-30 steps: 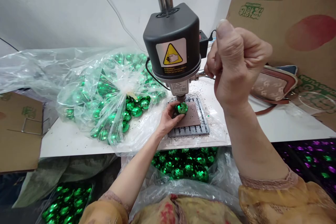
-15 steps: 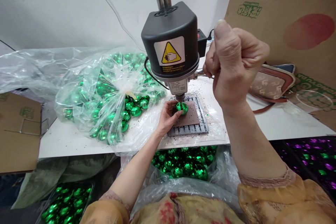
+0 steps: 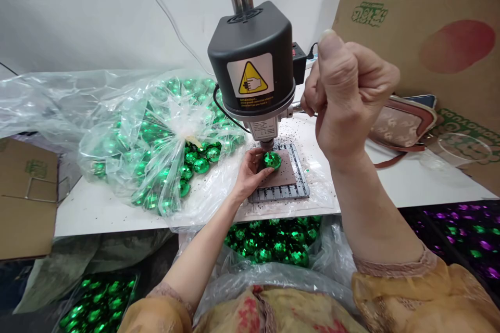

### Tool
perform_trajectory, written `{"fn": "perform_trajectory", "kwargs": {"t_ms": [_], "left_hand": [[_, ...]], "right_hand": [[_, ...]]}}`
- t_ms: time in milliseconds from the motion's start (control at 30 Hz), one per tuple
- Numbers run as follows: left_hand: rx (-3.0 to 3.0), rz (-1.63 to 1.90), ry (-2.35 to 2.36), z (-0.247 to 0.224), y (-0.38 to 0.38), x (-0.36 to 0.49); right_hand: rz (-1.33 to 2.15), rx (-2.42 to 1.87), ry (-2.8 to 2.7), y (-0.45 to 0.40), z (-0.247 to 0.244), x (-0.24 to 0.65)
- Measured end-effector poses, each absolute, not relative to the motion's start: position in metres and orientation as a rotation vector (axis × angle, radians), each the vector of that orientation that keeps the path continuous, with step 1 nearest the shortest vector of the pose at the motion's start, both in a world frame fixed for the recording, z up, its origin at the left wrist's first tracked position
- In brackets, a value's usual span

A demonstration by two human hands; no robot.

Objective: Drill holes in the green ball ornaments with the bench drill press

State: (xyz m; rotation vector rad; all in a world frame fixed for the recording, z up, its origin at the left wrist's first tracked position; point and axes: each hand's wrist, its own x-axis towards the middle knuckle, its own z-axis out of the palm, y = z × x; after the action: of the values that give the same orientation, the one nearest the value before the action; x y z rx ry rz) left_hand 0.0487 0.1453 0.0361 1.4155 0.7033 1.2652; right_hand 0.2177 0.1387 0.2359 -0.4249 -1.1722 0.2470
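Note:
A shiny green faceted ball [image 3: 272,160] sits under the spindle of a black-headed drill press [image 3: 252,57]. My left hand [image 3: 253,170] pinches it from the left, between thumb and fingers. Beneath the ball lies a brown square pad [image 3: 285,171] on the slotted grey base plate [image 3: 279,196]. My right hand [image 3: 346,88] is raised in a fist at the right of the machine, around its metal lever [image 3: 297,107]. Most of the lever is hidden inside that fist. The drill's tip is not visible above the ball.
A clear plastic bag [image 3: 156,140] of green balls spreads over the white table [image 3: 89,216] at left. More green balls [image 3: 273,242] fill a lined container below the table edge. A purse [image 3: 402,122] and a cardboard box [image 3: 422,21] stand at right. Dark shavings surround the base.
The green ball has turned slightly and shifted a little to the right in my left hand. My right hand keeps its place on the lever. The view has drifted slightly.

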Motion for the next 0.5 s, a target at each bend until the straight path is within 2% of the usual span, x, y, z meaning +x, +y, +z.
{"fn": "perform_trajectory", "kwargs": {"t_ms": [500], "left_hand": [[1.451, 1.182, 0.904, 0.043, 0.128, 0.054]], "right_hand": [[0.221, -0.486, -1.168, 0.137, 0.231, 0.218]]}}
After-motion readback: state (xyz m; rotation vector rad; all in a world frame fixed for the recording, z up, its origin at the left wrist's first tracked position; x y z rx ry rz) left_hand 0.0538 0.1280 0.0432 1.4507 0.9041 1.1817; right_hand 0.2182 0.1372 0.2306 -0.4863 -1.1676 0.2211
